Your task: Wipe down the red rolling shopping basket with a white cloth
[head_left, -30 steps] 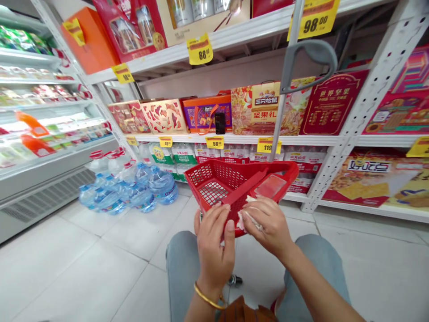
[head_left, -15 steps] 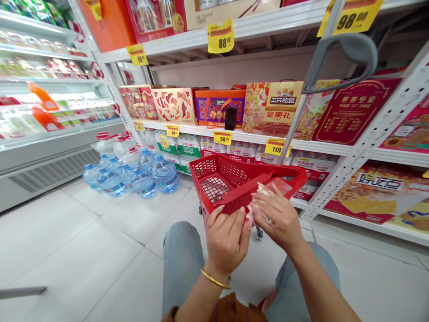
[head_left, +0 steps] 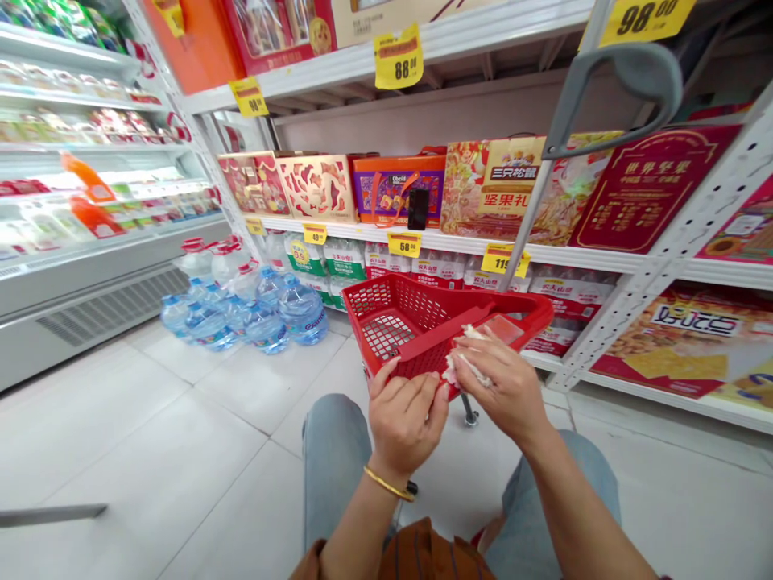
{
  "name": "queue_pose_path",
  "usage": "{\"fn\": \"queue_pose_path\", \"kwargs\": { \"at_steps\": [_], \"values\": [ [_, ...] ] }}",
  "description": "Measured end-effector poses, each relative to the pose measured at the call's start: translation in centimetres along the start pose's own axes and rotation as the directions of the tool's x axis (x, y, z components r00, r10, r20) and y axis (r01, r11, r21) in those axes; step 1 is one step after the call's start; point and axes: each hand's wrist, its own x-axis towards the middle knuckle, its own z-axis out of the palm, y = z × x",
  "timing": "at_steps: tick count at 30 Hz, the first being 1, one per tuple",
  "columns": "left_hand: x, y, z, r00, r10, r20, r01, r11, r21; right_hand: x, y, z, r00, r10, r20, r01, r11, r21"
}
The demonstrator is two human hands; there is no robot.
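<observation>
Gripping crumpled whitish cloth, perforated red basket

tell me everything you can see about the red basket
The red basket looks plastic, with perforated walls, a diagonal bar and a pale panel near its right end. It stands upright before the shelving, a caster showing below. The left hand touches its near rim; the right hand holds a crumpled cloth, seemingly against it.

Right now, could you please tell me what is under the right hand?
Under the right hand, a crumpled whitish wad shows against the red cart; the fingers hide the rest and the surface beneath.
</observation>
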Motion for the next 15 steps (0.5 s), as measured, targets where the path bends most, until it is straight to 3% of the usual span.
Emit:
{"fn": "queue_pose_path", "kwargs": {
  "at_steps": [6, 15],
  "values": [
    [-0.3, -0.4, -0.2, 1.0, 0.005, 0.013, -0.005, 1.0, -0.012, 0.2, -2.0, 0.8, 0.998, -0.06, 0.031, 0.059, 0.998, 0.027],
    [-0.4, -1.7, -0.5, 0.999, 0.05, -0.011, -0.05, 0.998, -0.035, 0.0, 1.0, 0.4, 0.997, -0.06, 0.044, 0.06, 0.998, -0.004]
  ]
}}
